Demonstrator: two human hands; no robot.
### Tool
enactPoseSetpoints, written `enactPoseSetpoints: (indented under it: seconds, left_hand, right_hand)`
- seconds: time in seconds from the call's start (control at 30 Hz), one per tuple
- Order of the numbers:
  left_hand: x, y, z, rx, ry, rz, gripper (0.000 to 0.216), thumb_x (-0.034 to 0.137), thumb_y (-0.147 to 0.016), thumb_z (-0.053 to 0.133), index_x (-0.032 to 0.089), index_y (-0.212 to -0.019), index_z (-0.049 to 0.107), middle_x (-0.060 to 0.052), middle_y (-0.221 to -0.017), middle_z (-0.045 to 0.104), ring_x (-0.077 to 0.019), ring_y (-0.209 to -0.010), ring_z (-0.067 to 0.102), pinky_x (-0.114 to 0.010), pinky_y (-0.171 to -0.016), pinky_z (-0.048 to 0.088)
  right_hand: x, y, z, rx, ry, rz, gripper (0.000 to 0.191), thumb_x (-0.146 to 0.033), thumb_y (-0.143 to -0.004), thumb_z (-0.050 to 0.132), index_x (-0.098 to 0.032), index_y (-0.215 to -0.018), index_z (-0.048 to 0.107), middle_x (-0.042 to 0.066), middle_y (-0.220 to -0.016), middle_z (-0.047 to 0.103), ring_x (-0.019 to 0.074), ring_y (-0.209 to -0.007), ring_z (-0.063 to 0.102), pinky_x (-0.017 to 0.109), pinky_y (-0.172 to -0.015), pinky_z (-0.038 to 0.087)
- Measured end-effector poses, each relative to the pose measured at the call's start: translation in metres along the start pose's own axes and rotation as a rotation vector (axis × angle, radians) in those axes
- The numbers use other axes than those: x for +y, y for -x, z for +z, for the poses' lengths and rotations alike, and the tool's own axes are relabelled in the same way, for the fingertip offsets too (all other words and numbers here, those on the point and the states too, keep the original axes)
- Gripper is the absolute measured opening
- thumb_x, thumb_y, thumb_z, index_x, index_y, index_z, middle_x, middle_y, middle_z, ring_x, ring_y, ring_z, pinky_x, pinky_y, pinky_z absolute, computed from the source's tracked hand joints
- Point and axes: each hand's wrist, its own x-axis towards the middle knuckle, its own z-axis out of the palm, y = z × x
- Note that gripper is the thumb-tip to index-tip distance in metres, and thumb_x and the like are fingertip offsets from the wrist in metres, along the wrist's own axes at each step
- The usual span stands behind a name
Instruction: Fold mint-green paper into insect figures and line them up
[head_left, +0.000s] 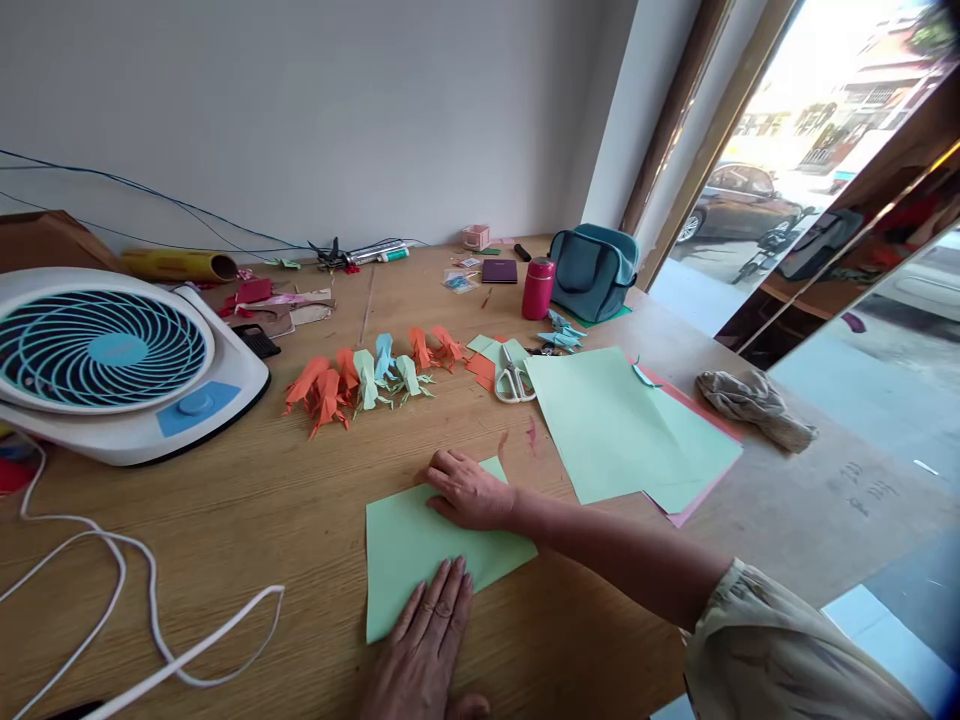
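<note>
A light green sheet of paper point(401, 545), apparently folded over, lies on the wooden table in front of me. My left hand point(431, 635) rests flat on its near part, fingers stretched out. Over the paper's far edge, my right hand point(469, 490) is closed, with bent fingers pressed together on the sheet; its fingertips are partly hidden. Beyond stand several folded paper figures, among them an orange one point(328, 398), a pale green one point(366, 380) and a blue one point(385, 355). White-handled scissors point(514, 385) lie to their right, beside larger green sheets point(630, 430).
A white fan point(112, 350) stands at the left, its white cable point(154, 590) looping across the table. Toward the back are a pink flask point(538, 288), a teal bag point(596, 270) and a purple booklet point(499, 271). A crumpled cloth point(754, 408) lies at the right.
</note>
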Motion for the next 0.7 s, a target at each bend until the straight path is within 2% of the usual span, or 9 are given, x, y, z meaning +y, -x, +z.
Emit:
enactPoseSetpoints:
  seconds: [0.23,0.4,0.5,0.57,0.7]
  left_hand:
    - [0.004,0.002,-0.003,-0.055,0.025,-0.045,0.093,0.065,-0.090,0.046,0.008,-0.157,0.014,-0.016,-0.156,0.038,-0.0292,-0.145,0.030,-0.039,-0.114,0.027]
    - [0.008,0.003,-0.003,-0.120,0.079,-0.099,0.094,0.066,-0.091,0.043,0.011,-0.158,0.006,-0.016,-0.158,0.033,-0.0288,-0.146,0.029,-0.041,-0.115,0.028]
    - [0.009,0.004,0.000,-0.142,0.104,-0.108,0.096,0.070,-0.090,0.040,0.010,-0.158,0.006,-0.018,-0.158,0.033,-0.0294,-0.146,0.029,-0.042,-0.116,0.026]
    - [0.009,0.004,0.001,-0.145,0.116,-0.108,0.097,0.072,-0.089,0.037,0.009,-0.157,0.009,-0.019,-0.157,0.034,-0.0299,-0.145,0.031,-0.043,-0.116,0.025]
    - [0.010,0.003,-0.003,-0.161,0.137,-0.113,0.093,0.072,-0.090,0.037,0.009,-0.156,0.019,-0.018,-0.158,0.033,-0.0295,-0.147,0.030,-0.043,-0.117,0.025]
  right_hand:
    - [0.003,-0.002,0.003,-0.001,-0.043,0.014,0.026,-0.021,-0.091,0.062,-0.012,-0.114,0.056,0.013,-0.105,0.056,0.0258,-0.100,0.052,0.041,-0.093,0.046]
    - [-0.002,0.006,-0.026,0.000,-0.124,0.035,0.034,-0.016,-0.094,0.059,-0.011,-0.126,0.051,0.014,-0.112,0.058,0.0220,-0.100,0.058,0.034,-0.089,0.050]
    - [-0.027,0.032,-0.049,0.055,-0.150,0.079,0.032,-0.019,-0.098,0.053,-0.015,-0.130,0.049,0.013,-0.114,0.060,0.0231,-0.102,0.060,0.037,-0.089,0.050]
    - [-0.053,0.059,-0.057,0.091,-0.106,0.116,0.030,-0.021,-0.100,0.049,-0.014,-0.129,0.051,0.015,-0.114,0.062,0.0254,-0.103,0.059,0.040,-0.089,0.049]
    - [-0.101,0.114,-0.045,0.043,-0.048,0.058,0.026,-0.018,-0.099,0.046,-0.015,-0.123,0.056,0.015,-0.115,0.064,0.0248,-0.096,0.059,0.041,-0.082,0.048]
